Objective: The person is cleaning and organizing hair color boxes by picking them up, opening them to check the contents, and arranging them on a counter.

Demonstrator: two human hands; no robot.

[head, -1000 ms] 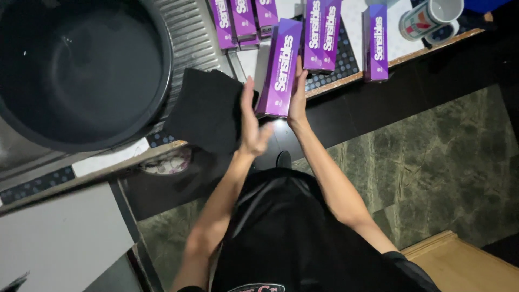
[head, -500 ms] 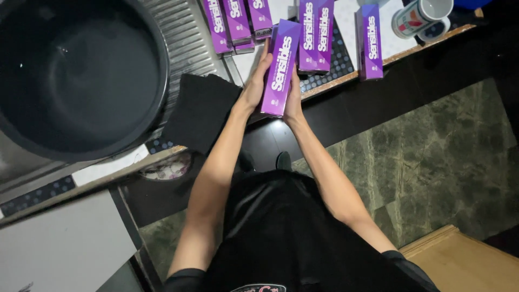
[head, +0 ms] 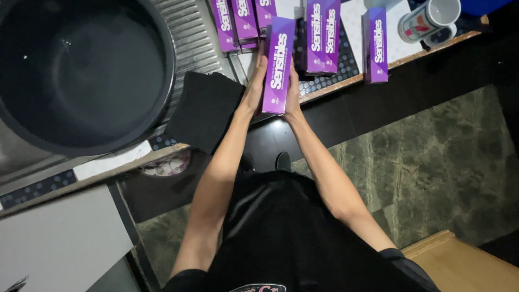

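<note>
At the bottom of the frame the person's dark shirt and two bare forearms reach up toward the middle. Both hands clasp one long purple cardboard box (head: 278, 66) between them: the left hand (head: 254, 86) lies flat along its left side, the right hand (head: 292, 89) along its right, each wrapped on the box, which stands just above the desk's (head: 346, 81) near edge in the upper centre.

A second ago the left hand was open and apart from the box, just beside the black folded cloth (head: 204, 110) that hangs over the desk's edge; only the right hand bore the box. Now the left has closed in, so the hold is two-handed and the box sits straighter, lined up with its neighbours.

Farther up lie more purple boxes: a group at upper centre-left (head: 243, 21), a pair (head: 323, 35) right of the held one, and a single box (head: 376, 46) further right. A white mug (head: 427, 19) lies at the upper right. The large dark round basin (head: 81, 70) fills the upper left, unchanged.
</note>
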